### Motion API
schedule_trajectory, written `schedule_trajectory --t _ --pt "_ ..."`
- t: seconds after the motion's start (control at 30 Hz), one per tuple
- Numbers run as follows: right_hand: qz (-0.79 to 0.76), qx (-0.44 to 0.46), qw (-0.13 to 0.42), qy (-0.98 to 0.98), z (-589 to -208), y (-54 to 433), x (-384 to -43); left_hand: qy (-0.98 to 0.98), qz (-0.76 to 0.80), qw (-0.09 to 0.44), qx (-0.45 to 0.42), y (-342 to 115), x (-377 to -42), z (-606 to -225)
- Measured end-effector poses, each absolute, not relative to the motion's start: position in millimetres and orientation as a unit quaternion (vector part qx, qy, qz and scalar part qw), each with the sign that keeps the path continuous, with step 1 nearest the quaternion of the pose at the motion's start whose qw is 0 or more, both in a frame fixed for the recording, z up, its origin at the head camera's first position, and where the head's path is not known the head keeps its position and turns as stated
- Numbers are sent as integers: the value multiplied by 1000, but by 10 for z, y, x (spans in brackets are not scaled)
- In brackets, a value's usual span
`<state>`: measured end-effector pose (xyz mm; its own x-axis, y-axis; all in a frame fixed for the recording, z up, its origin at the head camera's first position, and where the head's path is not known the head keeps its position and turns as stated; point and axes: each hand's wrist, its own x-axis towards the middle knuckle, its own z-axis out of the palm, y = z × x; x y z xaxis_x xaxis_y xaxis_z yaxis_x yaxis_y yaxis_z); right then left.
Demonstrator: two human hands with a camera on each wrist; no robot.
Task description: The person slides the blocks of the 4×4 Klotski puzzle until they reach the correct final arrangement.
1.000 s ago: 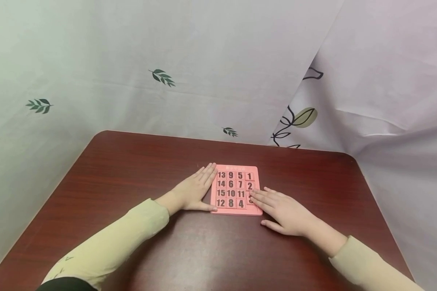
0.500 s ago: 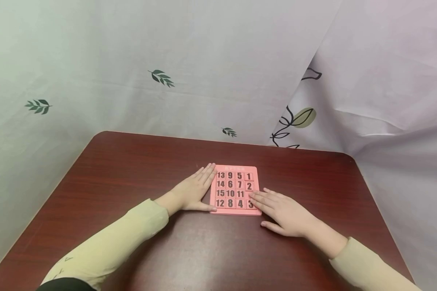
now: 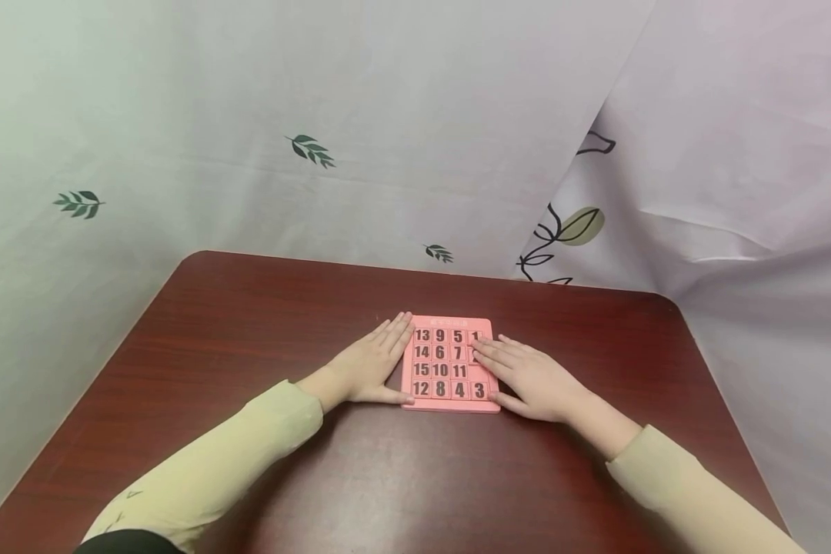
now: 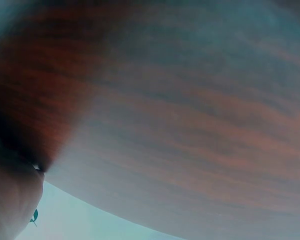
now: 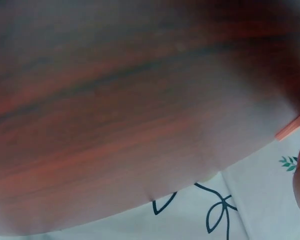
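Observation:
A pink sliding number puzzle [image 3: 450, 404] lies flat on the table in the head view. My left hand [image 3: 370, 363] rests along its left side, fingers straight, with the thumb at the near left corner. From the right, my right hand [image 3: 533, 377] reaches over the frame. Its straight fingertips touch the tile marked 2 and partly cover it, along with the edge of tile 1. Below them is a gap in the right column, and tile 3 [image 3: 479, 391] fills the near right corner. The right wrist view catches only the puzzle's edge [image 5: 292, 125] beside some fingers.
The dark red-brown wooden table [image 3: 374, 477] has rounded far corners. A pale curtain [image 3: 388, 192] printed with leaves hangs behind it and along both sides. In the left wrist view, mostly the tabletop [image 4: 180, 115] shows.
Tile 3 has slid down to the near right corner. My right hand has since shifted away from me, from the gap up to tile 2. The left hand stays in place.

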<state>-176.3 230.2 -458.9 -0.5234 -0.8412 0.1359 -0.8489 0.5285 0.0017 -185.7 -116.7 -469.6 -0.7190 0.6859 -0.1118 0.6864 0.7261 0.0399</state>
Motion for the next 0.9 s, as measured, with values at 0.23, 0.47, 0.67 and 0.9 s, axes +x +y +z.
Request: schedule_trajectory --t 0.23,0.47,0.67,0.9 --pt "42 493 71 -866 -4611 2330 -1614 926 -11 51 374 -1159 -1851 -4686" --pt "44 492 61 -867 -4626 2340 -1492 926 -2 52 374 -1163 -1857 -4687" --pt "53 489 60 -869 -4607 2333 -1551 926 -1 56 373 -1168 -1864 -4687" --pt "65 449 36 -890 -4582 2311 -1771 926 4 57 374 -1169 -1864 -4686"
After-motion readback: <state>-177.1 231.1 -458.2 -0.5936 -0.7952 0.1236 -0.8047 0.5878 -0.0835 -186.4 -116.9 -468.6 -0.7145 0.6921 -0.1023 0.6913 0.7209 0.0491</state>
